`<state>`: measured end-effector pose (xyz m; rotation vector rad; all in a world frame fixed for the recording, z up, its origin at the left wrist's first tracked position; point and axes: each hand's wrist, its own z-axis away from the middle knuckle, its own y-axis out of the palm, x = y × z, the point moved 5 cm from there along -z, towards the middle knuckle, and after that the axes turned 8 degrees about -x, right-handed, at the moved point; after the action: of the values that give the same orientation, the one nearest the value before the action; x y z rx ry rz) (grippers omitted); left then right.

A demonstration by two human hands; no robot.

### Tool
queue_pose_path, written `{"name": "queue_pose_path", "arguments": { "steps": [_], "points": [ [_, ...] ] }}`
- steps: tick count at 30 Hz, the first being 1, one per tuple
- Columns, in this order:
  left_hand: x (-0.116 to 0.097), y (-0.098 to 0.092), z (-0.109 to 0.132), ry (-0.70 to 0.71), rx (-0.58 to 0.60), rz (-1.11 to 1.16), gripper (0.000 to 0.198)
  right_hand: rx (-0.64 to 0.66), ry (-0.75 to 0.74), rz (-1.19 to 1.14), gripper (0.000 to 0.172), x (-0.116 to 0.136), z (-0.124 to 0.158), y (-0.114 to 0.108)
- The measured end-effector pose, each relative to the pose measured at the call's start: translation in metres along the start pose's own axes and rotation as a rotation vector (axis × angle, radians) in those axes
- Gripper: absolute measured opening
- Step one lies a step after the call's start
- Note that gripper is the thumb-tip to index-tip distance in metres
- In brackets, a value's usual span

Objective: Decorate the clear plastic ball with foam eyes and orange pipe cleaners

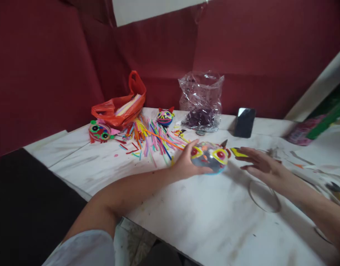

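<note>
My left hand (186, 162) is wrapped round the near left side of a round, see-through grey ball (204, 161) decorated as a face. Red eyes with yellow rims sit on its front, and a dark pointed ear stands on top. To the right of the ball, my right hand (260, 162) hovers with its fingers stretched out. A yellow piece (238, 152) shows at its fingertips; blur hides whether they touch it. A thin ring (264, 196) lies on the table below that hand.
Bundles of coloured pipe cleaners (155, 138) lie behind, near a red plastic bag (121, 109). Two finished-looking decorated balls, one left (100, 132) and one at the back (164, 117), sit on the white table (186, 218). A clear bag (201, 101) and a phone (244, 122) stand behind.
</note>
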<state>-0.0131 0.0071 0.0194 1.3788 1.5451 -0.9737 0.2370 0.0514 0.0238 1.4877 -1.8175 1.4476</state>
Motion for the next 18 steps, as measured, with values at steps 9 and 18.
{"name": "queue_pose_path", "arguments": {
  "steps": [9,18],
  "points": [
    [-0.014,0.011,0.02,0.24,0.177,-0.32,0.1,0.136,0.133,-0.18,0.094,0.004,0.033,0.067],
    [-0.004,0.012,0.012,0.2,0.303,-0.226,0.106,0.048,0.076,-0.164,0.099,0.02,0.029,0.068]
  ]
}}
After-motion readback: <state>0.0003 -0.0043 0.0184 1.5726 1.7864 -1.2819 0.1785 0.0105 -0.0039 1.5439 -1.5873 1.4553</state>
